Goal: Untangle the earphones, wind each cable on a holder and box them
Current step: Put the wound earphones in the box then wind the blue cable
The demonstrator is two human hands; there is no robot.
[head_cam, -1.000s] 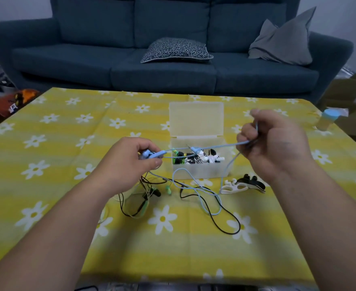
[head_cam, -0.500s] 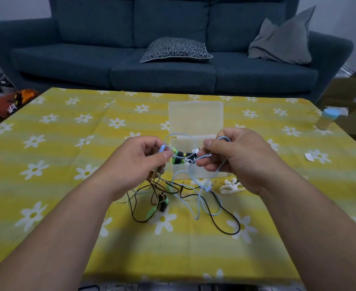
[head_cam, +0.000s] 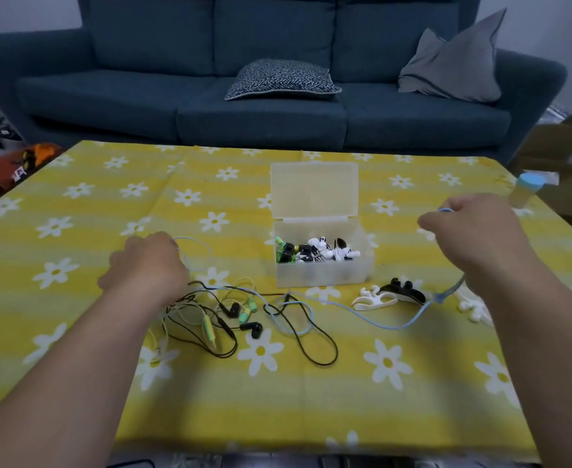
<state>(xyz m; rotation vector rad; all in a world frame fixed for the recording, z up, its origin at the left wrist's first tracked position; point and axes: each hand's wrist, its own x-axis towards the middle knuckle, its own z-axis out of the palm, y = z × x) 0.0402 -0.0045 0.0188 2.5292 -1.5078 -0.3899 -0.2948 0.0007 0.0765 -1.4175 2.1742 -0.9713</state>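
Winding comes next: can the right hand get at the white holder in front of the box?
Probably yes: the white holder lies in the open on the tablecloth near the right hand, but that hand grips the blue cable.

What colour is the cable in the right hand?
Light blue; the cable trails from the right hand. It shows best in the head view.

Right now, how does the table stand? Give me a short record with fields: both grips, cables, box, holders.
left grip: hand curled round part of the blue cable
right grip: hand curled round another part of the same cable
blue cable run: sags onto the tablecloth between the hands
black earphones: tangled with green earphones
box: lid open, wound earphones inside
holders: white holder and black holder right of box, no cable on them
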